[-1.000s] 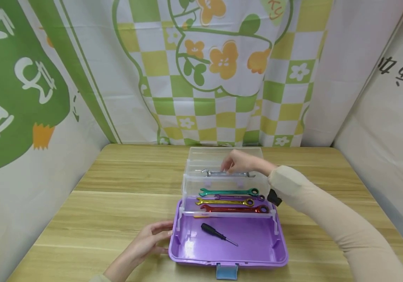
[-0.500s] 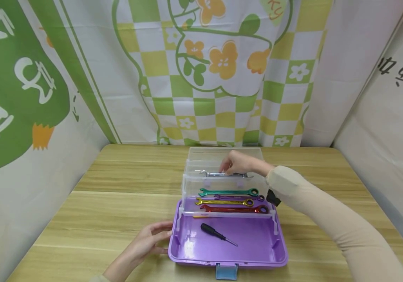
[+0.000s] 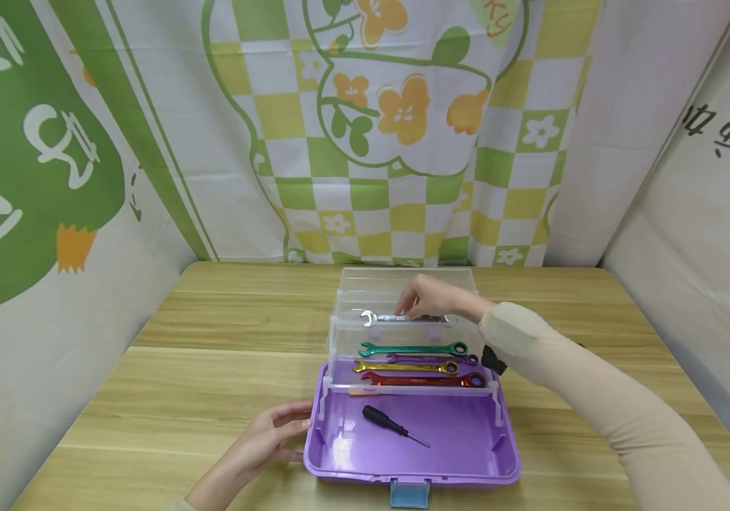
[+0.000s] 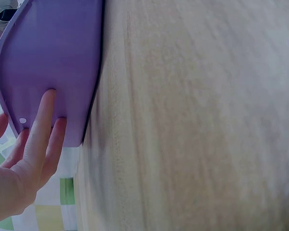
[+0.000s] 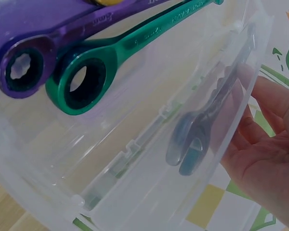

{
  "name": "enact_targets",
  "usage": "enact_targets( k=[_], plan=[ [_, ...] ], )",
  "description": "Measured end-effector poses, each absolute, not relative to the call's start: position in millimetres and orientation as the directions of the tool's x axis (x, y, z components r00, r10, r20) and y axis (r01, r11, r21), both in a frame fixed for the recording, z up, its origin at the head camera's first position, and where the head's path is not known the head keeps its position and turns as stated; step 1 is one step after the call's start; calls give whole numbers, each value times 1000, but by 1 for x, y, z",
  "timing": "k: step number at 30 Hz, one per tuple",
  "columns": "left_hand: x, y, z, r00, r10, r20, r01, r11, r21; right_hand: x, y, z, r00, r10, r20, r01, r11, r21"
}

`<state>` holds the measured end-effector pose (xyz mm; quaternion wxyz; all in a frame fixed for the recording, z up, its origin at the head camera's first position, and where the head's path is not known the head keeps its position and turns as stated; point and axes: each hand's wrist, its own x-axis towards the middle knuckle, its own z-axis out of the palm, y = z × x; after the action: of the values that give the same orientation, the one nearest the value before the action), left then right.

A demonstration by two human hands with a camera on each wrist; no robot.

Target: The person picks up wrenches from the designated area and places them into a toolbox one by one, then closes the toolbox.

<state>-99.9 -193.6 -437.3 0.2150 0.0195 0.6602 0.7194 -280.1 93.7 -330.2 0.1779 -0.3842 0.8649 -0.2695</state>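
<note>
My right hand [image 3: 433, 297] pinches a silver open-end wrench [image 3: 376, 319] by its middle, low over the upper clear tray at the back of the purple toolbox [image 3: 416, 477]. In the right wrist view the wrench [image 5: 195, 137] shows through the clear plastic, with the fingers [image 5: 277, 103] behind it. My left hand [image 3: 269, 433] rests against the box's left side, and its extended fingers touch the purple wall [image 4: 53, 53] in the left wrist view. A green ratchet wrench [image 3: 412, 348], a purple one [image 3: 431, 358], a yellow one [image 3: 406, 366] and a red one [image 3: 425, 380] lie side by side in the lower clear tray.
A black-handled screwdriver [image 3: 384, 420] lies on the box's floor. The transparent lid [image 3: 365, 279] stands open behind the trays, and a blue latch [image 3: 410, 493] hangs at the front. Wooden table [image 3: 211, 341] surrounds the box; a printed curtain [image 3: 301, 152] hangs behind it.
My right hand has lowered the silver wrench slightly and shifted it a little to the left, into or behind the upper tray. The left hand has stayed against the box.
</note>
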Motion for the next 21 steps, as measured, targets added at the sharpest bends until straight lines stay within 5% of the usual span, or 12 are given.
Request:
enact_targets(
  k=[21],
  plan=[
    [-99,-193,-436,-909,327,-258,-284,-33,958,-280,101,-332,-643,-764,-42,-594,533,-602]
  ],
)
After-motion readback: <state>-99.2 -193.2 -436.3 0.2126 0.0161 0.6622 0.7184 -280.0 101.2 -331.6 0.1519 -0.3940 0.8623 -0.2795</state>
